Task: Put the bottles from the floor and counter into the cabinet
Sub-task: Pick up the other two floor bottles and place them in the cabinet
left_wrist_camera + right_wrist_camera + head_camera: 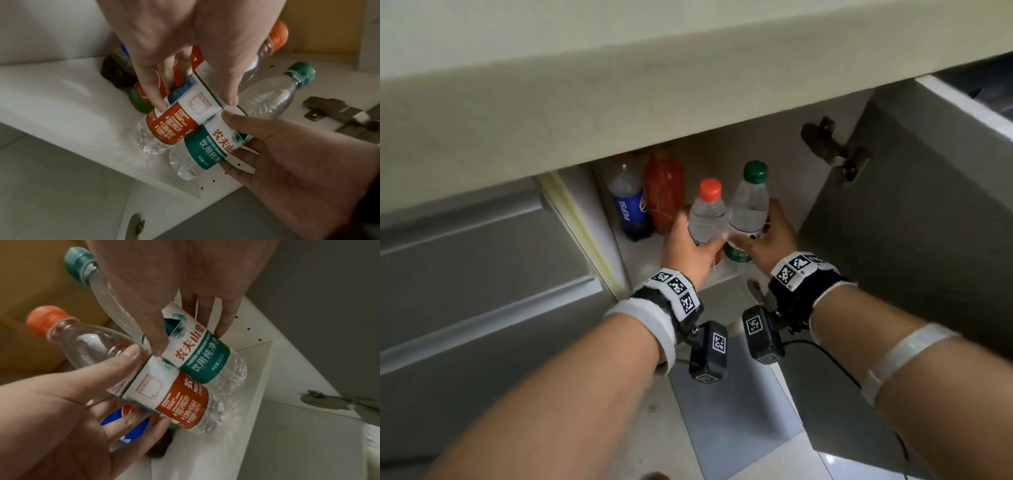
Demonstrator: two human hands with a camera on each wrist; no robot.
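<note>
The left hand (pixel 690 246) grips the red-capped water bottle (pixel 705 219) around its label band, thumb on one side and fingers curled round the other. The right hand (pixel 767 240) grips the green-capped water bottle (pixel 748 209) the same way. Both bottles are at the cabinet (pixel 893 205) opening, side by side with their labels touching, the red-capped one on the left.

Each bottle's long axis runs near upright, cap up and leaning toward the far side, base toward the cabinet floor (pixel 61 105). The bases are at or just above that floor near its front edge; contact cannot be confirmed.

Against the far left wall stand a Pepsi bottle (pixel 628 209) and an orange drink bottle (pixel 664 192). Free floor lies to the right of them and beyond the held bases.

The likely next move is straight down and slightly inward, each hand setting down its own bottle. Keep the red-capped bottle clear of the orange drink bottle just beyond it.
</note>
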